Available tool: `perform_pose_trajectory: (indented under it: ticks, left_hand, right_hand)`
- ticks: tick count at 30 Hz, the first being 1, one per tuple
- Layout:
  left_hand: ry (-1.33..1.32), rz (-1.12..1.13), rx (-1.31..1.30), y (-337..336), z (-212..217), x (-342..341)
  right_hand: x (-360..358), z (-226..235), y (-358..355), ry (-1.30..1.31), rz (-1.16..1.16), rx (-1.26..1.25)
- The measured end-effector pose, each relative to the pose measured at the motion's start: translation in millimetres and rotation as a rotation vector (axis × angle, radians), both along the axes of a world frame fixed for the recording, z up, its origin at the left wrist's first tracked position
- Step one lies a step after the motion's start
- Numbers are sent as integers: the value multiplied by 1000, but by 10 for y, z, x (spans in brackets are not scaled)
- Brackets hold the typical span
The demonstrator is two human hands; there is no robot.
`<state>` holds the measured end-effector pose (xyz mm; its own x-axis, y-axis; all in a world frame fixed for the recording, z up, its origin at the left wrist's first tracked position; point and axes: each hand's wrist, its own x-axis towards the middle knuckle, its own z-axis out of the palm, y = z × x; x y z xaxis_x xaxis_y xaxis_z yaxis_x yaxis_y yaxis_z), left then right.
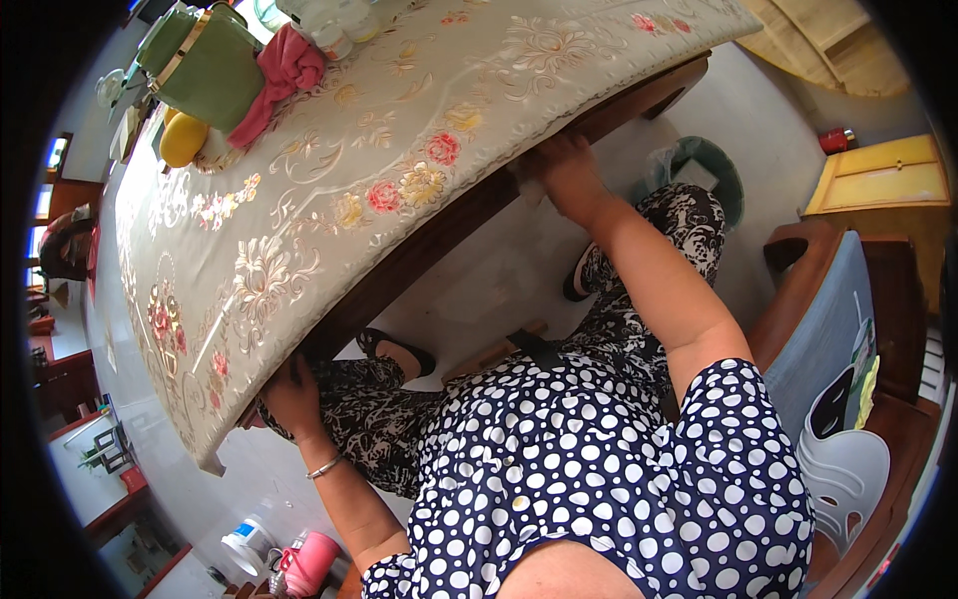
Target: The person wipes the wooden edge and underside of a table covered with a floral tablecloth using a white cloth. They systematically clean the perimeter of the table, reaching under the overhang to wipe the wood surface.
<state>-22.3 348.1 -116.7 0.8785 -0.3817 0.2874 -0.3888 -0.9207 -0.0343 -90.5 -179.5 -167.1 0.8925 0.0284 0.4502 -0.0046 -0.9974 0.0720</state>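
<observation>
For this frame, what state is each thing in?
Tablecloth: spread over the table
Left hand: at the table's edge, grip unclear
Right hand: at the table's edge, white scrap beside it, grip unclear
Pink cloth: crumpled
Bin: open-topped
Bracelet: worn

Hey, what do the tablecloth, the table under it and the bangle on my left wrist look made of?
Tablecloth: maybe coated plastic, possibly satiny fabric; its glossy sheen and shiny flower pattern fit either. Table: probably wood, perhaps varnished, since the exposed edge is dark reddish brown. Bangle: apparently polished metal, judging by its silvery shine.
</observation>
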Motion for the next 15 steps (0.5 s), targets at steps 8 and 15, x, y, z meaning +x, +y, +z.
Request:
perform_pose_trajectory:
  ticks: [8,15]
  left_hand:
    - [33,34,-15,27,-24,7]
    - [6,51,-43,54,-107,6]
  right_hand:
    - [-27,-66,-571,114,-529,-26]
    - [19,-13,-619,-230,-500,372]
